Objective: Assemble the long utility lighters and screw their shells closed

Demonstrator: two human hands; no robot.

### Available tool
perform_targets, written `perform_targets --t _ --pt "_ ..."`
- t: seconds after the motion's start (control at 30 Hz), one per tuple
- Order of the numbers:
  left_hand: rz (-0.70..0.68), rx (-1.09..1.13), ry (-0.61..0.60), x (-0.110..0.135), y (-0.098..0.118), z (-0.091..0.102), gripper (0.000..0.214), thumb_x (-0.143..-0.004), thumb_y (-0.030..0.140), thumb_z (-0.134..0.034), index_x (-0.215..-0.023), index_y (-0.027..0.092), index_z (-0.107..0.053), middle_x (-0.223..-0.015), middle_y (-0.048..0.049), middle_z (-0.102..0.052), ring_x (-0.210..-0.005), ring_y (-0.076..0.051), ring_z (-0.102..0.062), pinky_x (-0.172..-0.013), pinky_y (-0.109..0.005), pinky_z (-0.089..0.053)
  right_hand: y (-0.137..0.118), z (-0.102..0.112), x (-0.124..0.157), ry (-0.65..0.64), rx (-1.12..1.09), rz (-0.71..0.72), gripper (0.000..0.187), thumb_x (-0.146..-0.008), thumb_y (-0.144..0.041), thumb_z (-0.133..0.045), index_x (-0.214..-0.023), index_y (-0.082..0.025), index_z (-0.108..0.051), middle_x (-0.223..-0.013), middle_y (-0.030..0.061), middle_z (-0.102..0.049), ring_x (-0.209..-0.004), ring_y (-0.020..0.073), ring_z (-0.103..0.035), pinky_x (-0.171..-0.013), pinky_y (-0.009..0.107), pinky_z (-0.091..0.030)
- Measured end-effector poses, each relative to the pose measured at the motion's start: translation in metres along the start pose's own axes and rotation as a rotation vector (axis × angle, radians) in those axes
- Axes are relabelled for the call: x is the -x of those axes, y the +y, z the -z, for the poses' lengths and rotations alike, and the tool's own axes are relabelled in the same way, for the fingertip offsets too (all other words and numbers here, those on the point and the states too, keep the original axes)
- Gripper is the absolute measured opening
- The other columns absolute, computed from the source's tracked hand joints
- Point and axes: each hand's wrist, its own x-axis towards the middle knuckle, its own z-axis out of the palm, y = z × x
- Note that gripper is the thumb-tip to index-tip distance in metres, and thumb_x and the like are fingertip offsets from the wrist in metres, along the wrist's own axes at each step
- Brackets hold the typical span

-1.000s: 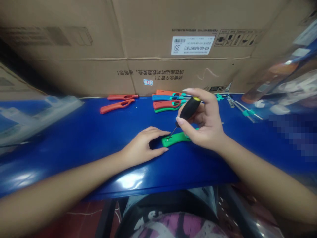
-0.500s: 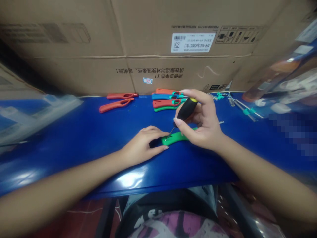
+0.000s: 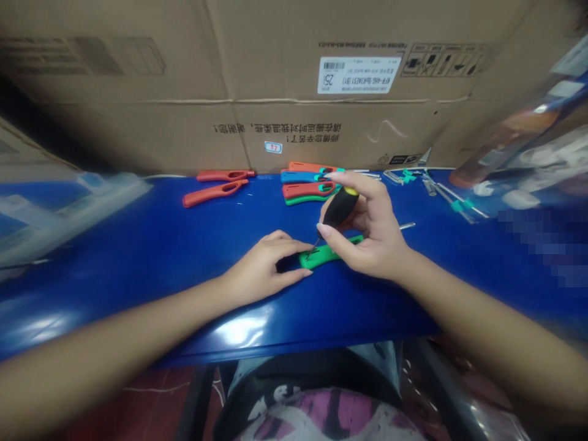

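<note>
In the head view, I am working with both hands over a blue table point(image 3: 174, 245). My left hand point(image 3: 257, 269) is reaching in from the left, and its thumb and forefinger are standing a little apart, pinching the left end of a green handle point(image 3: 324, 256) between their tips, the forefinger on the far edge and the thumb on the near edge. The green handle is lying on the table between my two hands, its right end running in beneath my right hand point(image 3: 376, 239).

My right fingers are closing around a black screwdriver point(image 3: 339, 211) with a yellow end. I am holding it tilted, the yellow end up and to the right, the thin shaft pointing down and left so that its tip is meeting the green handle near the left end.

Beyond my hands, two red handles point(image 3: 206, 196) are lying close together on the left, and a cluster of orange, blue, red and green handles point(image 3: 301, 192) is resting in the middle, before a cardboard box point(image 3: 160, 135). To the right, thin metal rods point(image 3: 452, 202) with teal pieces are lying near a clear plastic bag point(image 3: 542, 177), and a small metal piece point(image 3: 408, 226) is sitting just beside my right hand.
</note>
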Motion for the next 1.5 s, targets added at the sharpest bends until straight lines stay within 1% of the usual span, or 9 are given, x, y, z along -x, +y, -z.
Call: perform_targets --t 0.3,0.47,0.57,0.7,0.9,1.07,1.23,1.4,1.5 --pt "-0.008 0.013 0.0 0.0 0.0 0.0 0.037 -0.09 0.031 -0.074 -0.126 0.021 -0.068 -0.109 -0.0063 -0.075 -0.1 -0.021 -0.065 -0.094 -0.038 -0.054 -0.005 0.003 0.0 -0.069 0.073 -0.047 0.067 -0.095 -0.034 -0.062 -0.154 -0.035 -0.031 -0.128 0.0083 -0.062 -0.094 0.0233 -0.072 -0.065 0.035 -0.066" --pt "-0.015 0.018 0.001 -0.001 -0.001 0.0 0.036 -0.091 0.031 -0.073 -0.125 0.021 -0.069 -0.111 -0.0071 -0.076 -0.102 -0.022 -0.065 -0.094 -0.039 -0.054 -0.002 0.002 0.0 0.045 0.201 -0.017 0.065 -0.088 -0.031 -0.073 -0.146 -0.036 -0.045 -0.14 0.0069 -0.057 -0.067 0.014 -0.065 -0.046 0.029 -0.056" --pt "-0.008 0.029 0.004 -0.001 -0.002 -0.001 0.036 -0.09 0.031 -0.073 -0.125 0.022 -0.069 -0.111 -0.0069 -0.076 -0.102 -0.022 -0.065 -0.094 -0.04 -0.055 -0.003 0.003 -0.001 0.063 0.23 -0.014 0.062 -0.089 -0.034 -0.072 -0.145 -0.036 -0.046 -0.138 0.0061 -0.059 -0.066 0.0139 -0.064 -0.05 0.031 -0.059" --pt "0.001 0.047 0.007 -0.001 -0.002 -0.002 0.039 -0.09 0.031 -0.074 -0.127 0.023 -0.068 -0.114 -0.0069 -0.076 -0.102 -0.022 -0.065 -0.095 -0.04 -0.055 -0.005 0.006 -0.004 -0.043 0.111 -0.081 0.058 -0.1 -0.035 -0.055 -0.154 -0.036 -0.035 -0.139 0.0066 -0.059 -0.081 0.0185 -0.071 -0.062 0.034 -0.065" --pt "-0.029 0.031 0.023 -0.001 -0.003 -0.002 0.038 -0.089 0.03 -0.075 -0.125 0.021 -0.069 -0.112 -0.0071 -0.076 -0.104 -0.022 -0.066 -0.094 -0.039 -0.055 -0.005 0.011 -0.005 0.043 0.247 0.043 0.051 -0.092 -0.042 -0.069 -0.14 -0.032 -0.056 -0.134 0.0058 -0.064 -0.096 0.0253 -0.072 -0.076 0.04 -0.067" --pt "-0.034 0.043 0.021 -0.001 -0.003 -0.003 0.038 -0.089 0.031 -0.074 -0.125 0.022 -0.069 -0.115 -0.0073 -0.076 -0.104 -0.022 -0.066 -0.096 -0.04 -0.055 -0.01 0.013 -0.008 -0.127 0.114 -0.093 0.049 -0.105 -0.038 -0.042 -0.154 -0.036 -0.039 -0.128 0.0041 -0.067 -0.085 0.0187 -0.073 -0.067 0.036 -0.067" --pt "-0.047 0.026 0.016 -0.001 -0.003 -0.002 0.037 -0.091 0.031 -0.073 -0.126 0.021 -0.068 -0.115 -0.0079 -0.075 -0.106 -0.023 -0.067 -0.097 -0.041 -0.054 -0.009 0.012 -0.007 0.027 0.219 0.042 0.045 -0.093 -0.036 -0.068 -0.137 -0.034 -0.06 -0.129 0.004 -0.069 -0.087 0.022 -0.073 -0.062 0.034 -0.066" --pt "-0.068 0.052 -0.009 -0.001 -0.002 -0.003 0.04 -0.092 0.029 -0.071 -0.13 0.019 -0.065 -0.123 -0.0086 -0.073 -0.114 -0.023 -0.065 -0.103 -0.041 -0.052 -0.009 0.011 -0.005 -0.091 0.095 -0.059 0.052 -0.104 -0.036 -0.045 -0.155 -0.036 -0.037 -0.131 0.0044 -0.068 -0.089 0.0215 -0.074 -0.059 0.035 -0.066" --pt "-0.081 0.048 -0.027 0.0 -0.002 -0.003 0.043 -0.093 0.028 -0.069 -0.134 0.019 -0.063 -0.126 -0.0099 -0.071 -0.117 -0.024 -0.065 -0.104 -0.041 -0.052 -0.008 0.01 -0.005 -0.034 0.125 0.007 0.049 -0.099 -0.034 -0.058 -0.147 -0.036 -0.049 -0.13 0.0042 -0.068 -0.092 0.0228 -0.074 -0.062 0.035 -0.066"
